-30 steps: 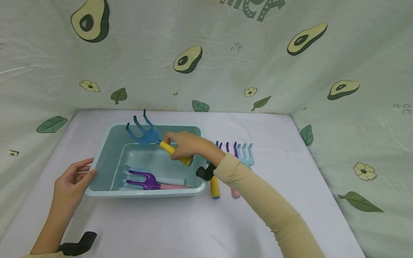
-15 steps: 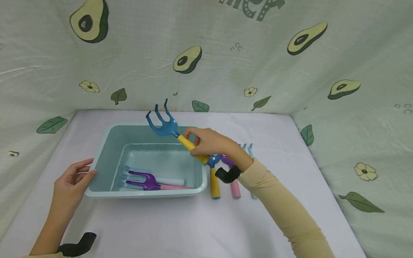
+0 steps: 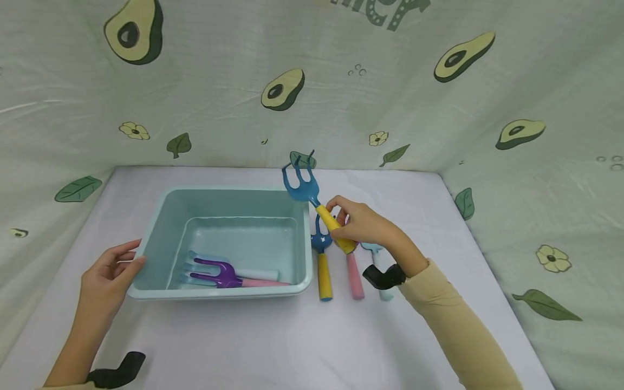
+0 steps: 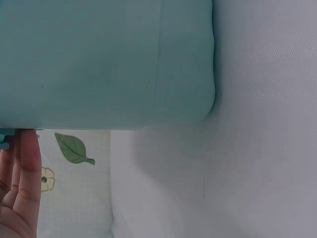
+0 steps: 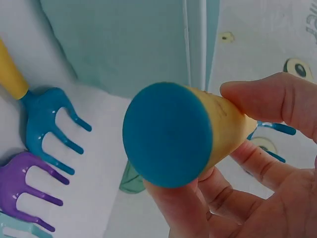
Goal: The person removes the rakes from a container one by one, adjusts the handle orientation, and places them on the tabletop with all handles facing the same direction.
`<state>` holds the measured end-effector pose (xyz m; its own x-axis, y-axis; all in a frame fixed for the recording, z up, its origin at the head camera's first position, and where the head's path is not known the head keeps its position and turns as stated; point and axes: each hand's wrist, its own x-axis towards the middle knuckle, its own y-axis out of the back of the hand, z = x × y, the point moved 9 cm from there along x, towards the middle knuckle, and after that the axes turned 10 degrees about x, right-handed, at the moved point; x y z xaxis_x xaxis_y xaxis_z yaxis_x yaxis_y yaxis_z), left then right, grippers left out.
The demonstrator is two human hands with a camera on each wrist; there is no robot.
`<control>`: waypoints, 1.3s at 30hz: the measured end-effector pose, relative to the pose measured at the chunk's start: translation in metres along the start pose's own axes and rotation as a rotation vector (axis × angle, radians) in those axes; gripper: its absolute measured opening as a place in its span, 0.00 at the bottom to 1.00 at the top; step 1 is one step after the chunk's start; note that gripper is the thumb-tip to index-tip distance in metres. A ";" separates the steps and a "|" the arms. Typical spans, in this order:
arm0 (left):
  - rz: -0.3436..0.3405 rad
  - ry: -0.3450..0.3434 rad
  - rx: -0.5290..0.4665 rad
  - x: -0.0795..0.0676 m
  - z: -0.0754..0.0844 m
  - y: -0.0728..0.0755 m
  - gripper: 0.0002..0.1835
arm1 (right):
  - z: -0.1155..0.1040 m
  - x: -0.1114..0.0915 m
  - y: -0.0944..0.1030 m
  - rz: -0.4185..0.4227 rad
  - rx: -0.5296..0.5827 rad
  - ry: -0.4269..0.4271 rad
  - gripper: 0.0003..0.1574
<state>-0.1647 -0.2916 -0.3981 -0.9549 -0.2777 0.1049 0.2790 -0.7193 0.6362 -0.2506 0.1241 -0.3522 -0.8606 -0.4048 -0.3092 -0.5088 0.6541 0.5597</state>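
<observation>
My right hand (image 3: 363, 221) pinches the yellow handle of a blue toy hand fork (image 3: 303, 189), tilted with tines up, in the air right of the tub. The right wrist view shows the handle's round blue end (image 5: 167, 135) between thumb and fingers. My left hand (image 3: 109, 271) holds the left rim of a pale teal plastic tub (image 3: 221, 293); in the left wrist view its fingers (image 4: 28, 163) reach the tub's edge. Inside the tub lie a purple fork (image 3: 226, 275) with a pink handle and a light blue fork (image 3: 258, 273), partly covered.
Right of the tub, on the white tabletop (image 3: 273, 341), lie a yellow-handled blue fork (image 3: 324, 276), a pink-handled purple fork (image 3: 355, 279) and a light blue fork (image 3: 385, 294), partly hidden by my right arm. An avocado-print cloth (image 3: 214, 119) surrounds the table.
My right hand has carried the yellow-handled blue fork rightward from over the tub to above the forks beside it. The left hand and the tub stay put.
</observation>
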 end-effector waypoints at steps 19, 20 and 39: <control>0.000 0.000 -0.019 0.000 0.000 -0.001 0.23 | 0.117 -0.049 0.032 0.176 0.079 -0.235 0.31; 0.001 0.003 -0.020 0.000 -0.001 -0.001 0.23 | 0.123 -0.051 0.033 0.182 0.076 -0.249 0.31; 0.011 0.011 -0.027 0.000 -0.002 0.000 0.22 | 0.204 -0.085 0.028 0.253 0.123 -0.415 0.32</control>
<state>-0.1647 -0.2933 -0.3995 -0.9506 -0.2927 0.1035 0.2926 -0.7332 0.6139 -0.1965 0.3071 -0.4668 -0.8819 0.0479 -0.4690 -0.2607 0.7793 0.5698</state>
